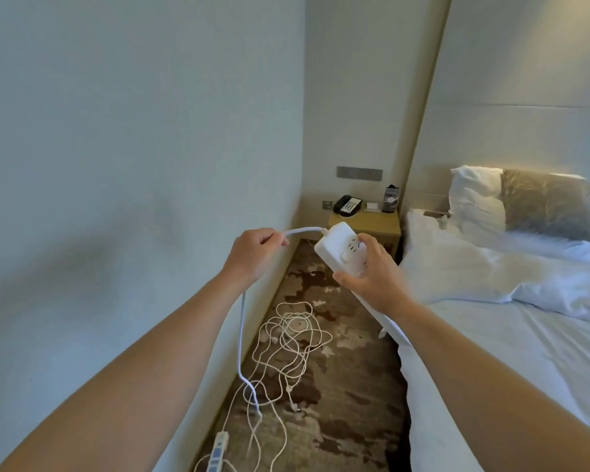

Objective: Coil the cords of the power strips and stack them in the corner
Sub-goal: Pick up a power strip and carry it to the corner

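My right hand (375,277) grips a long white power strip (337,247) held up in the air, sockets facing me, its lower end passing under my wrist. My left hand (256,253) is closed on the strip's thick white cord (303,230) just where it leaves the strip. From that fist the cord hangs down (241,335) to the carpet. A second power strip (218,451) lies on the floor at the bottom edge. Thin white cables (293,338) lie tangled in loose loops on the carpet between the two.
A narrow strip of patterned brown carpet (348,420) runs between the wall (116,199) on the left and the bed (508,335) on the right. A wooden nightstand (365,223) with a telephone (347,204) fills the far corner.
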Action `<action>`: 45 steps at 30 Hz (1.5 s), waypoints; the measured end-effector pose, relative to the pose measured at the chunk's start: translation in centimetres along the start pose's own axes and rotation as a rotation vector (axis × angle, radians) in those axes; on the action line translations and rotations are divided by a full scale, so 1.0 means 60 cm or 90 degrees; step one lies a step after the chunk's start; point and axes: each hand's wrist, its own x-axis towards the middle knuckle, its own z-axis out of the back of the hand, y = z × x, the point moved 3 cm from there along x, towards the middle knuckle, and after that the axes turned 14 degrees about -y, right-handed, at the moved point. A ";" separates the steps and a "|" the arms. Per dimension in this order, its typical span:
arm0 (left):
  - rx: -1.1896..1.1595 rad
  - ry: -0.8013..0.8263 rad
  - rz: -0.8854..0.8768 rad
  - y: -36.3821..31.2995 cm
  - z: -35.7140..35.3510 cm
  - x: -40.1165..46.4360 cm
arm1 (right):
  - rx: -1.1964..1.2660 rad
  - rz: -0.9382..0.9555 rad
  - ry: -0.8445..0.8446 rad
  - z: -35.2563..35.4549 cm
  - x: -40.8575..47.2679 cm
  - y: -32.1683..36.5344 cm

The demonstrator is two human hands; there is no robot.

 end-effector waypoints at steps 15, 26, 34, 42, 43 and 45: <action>-0.210 -0.055 0.055 0.024 -0.272 0.511 | 0.110 -0.034 -0.110 -0.149 0.520 -0.125; -0.302 -0.077 -0.060 -0.049 -0.456 0.871 | 0.250 -0.023 -0.187 -0.175 0.891 -0.256; -0.220 -0.195 0.055 0.077 -0.614 1.028 | 0.212 0.011 0.021 -0.354 1.114 -0.442; -0.141 -0.248 0.161 0.260 -0.661 1.160 | 0.173 0.085 0.187 -0.587 1.265 -0.513; -0.140 -0.247 0.174 0.287 -0.668 1.177 | 0.155 0.099 0.198 -0.611 1.284 -0.522; -0.140 -0.249 0.199 0.329 -0.679 1.215 | 0.105 0.122 0.214 -0.653 1.328 -0.538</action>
